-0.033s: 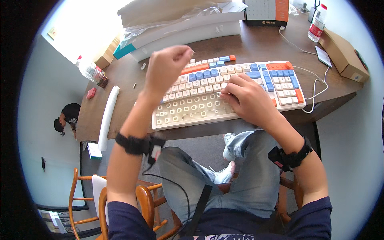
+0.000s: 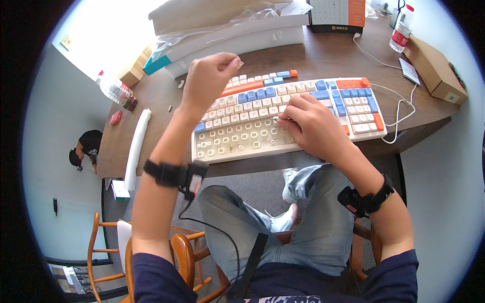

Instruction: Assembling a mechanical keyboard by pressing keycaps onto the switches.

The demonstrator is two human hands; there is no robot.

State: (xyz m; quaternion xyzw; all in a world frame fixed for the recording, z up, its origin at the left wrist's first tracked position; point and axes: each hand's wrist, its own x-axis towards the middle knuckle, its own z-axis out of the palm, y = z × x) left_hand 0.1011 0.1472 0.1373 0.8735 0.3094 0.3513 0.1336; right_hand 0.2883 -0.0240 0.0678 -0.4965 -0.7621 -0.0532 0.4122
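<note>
A keyboard (image 2: 262,150) with white, blue and orange keycaps lies at the table's front edge; bare key sockets show across its near left rows. Above its far left part, my left hand (image 2: 209,78) is raised with fingers pinched together. A small pale keycap (image 2: 241,64) shows at its fingertips. My right hand (image 2: 316,123) rests over the middle of the keyboard, its fingers curled and pressed together at the edge of the bare rows. What those fingers hold, if anything, is hidden. Loose keycaps (image 2: 270,81) stand in rows just behind the keyboard.
A long open box (image 2: 235,43) with clear plastic stands behind. At left are a bottle (image 2: 118,92), a red packet (image 2: 116,117) and a white roll (image 2: 136,149). Another bottle (image 2: 401,30), a cardboard box (image 2: 434,70) and a white cable (image 2: 399,113) are at right. A person (image 2: 88,146) is far left.
My left hand has shifted slightly to the left and up, with its fingers still pinched. The right hand stays in place on the keyboard.
</note>
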